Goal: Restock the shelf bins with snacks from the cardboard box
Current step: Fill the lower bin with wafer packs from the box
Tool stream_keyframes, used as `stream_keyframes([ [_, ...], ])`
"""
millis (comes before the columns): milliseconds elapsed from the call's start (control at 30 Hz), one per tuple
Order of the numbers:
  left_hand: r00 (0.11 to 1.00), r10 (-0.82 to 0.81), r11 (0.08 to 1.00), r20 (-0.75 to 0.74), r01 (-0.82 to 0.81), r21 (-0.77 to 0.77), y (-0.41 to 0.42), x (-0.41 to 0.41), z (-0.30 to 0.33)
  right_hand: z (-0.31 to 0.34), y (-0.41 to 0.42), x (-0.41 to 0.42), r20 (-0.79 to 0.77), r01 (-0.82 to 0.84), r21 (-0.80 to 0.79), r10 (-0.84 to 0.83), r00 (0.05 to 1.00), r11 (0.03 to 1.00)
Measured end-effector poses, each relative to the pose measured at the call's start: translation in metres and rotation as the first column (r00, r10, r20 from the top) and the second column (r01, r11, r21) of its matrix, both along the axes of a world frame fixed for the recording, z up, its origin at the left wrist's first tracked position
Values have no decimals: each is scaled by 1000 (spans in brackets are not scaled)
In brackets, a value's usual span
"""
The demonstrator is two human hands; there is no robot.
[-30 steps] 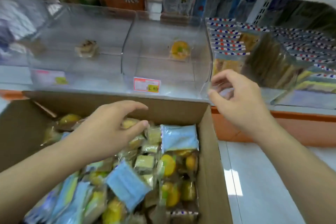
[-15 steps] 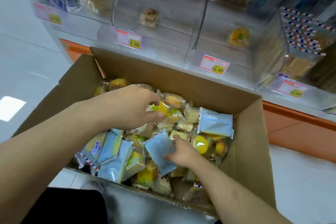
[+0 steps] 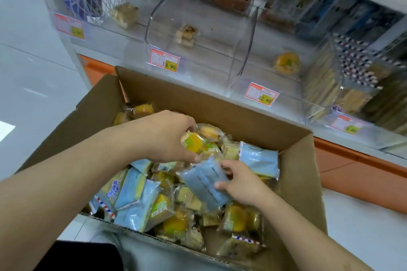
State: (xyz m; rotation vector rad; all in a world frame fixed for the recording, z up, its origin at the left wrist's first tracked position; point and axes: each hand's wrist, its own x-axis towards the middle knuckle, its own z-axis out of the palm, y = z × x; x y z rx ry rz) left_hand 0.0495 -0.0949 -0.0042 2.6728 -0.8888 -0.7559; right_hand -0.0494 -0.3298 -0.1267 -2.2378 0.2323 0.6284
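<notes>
Both hands inside the open cardboard box [image 3: 295, 160] of wrapped snacks, below the clear shelf bins [image 3: 198, 35]. Left hand [image 3: 167, 136]: fingers curled around a yellow cake packet [image 3: 193, 142]. Right hand [image 3: 240, 182]: fingers pinching a blue packet [image 3: 204, 185] lifted above the pile.

Head-worn camera looks steeply down, close over the cardboard box [image 3: 293, 174], toward clear shelf bins [image 3: 198, 28] just beyond.

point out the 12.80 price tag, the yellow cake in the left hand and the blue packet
12.80 price tag [image 3: 261, 94], head view, tag's middle
yellow cake [image 3: 193, 143], head view, yellow top
blue packet [image 3: 203, 185], head view, wrapper's middle
</notes>
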Motion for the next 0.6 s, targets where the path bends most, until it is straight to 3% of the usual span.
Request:
stream_keyframes([
  [67,996,-17,1000,-93,14,-27,-5,-1,-5,34,-8,-1,31,-47,121,43,999,992],
  [167,918,-39,988,-395,-23,-151,-13,-6,-14,63,-15,-5,101,7,282,-37,994,960],
  [233,901,-63,977,-429,-32,-210,-20,-10,-19,64,-22,-4,141,14,372,-72,987,928],
  [333,910,37,966,-414,-139,-218,-26,-9,-24,42,-42,5,82,129,495,-194,978,860],
  [400,933,108,970,-343,-174,-170,-27,-4,-26,18,-60,16,100,234,323,-278,955,917],
  [467,930,181,959,-319,-239,-154,-26,1,-28,-9,-82,27,140,200,-101,-185,973,975],
  [533,930,215,954,-299,-265,-139,-26,5,-29,-36,-101,36,101,97,-380,-62,993,920],
  [600,936,216,958,-277,-259,-127,-26,8,-31,-58,-113,42,23,21,-516,-10,1000,856],
])
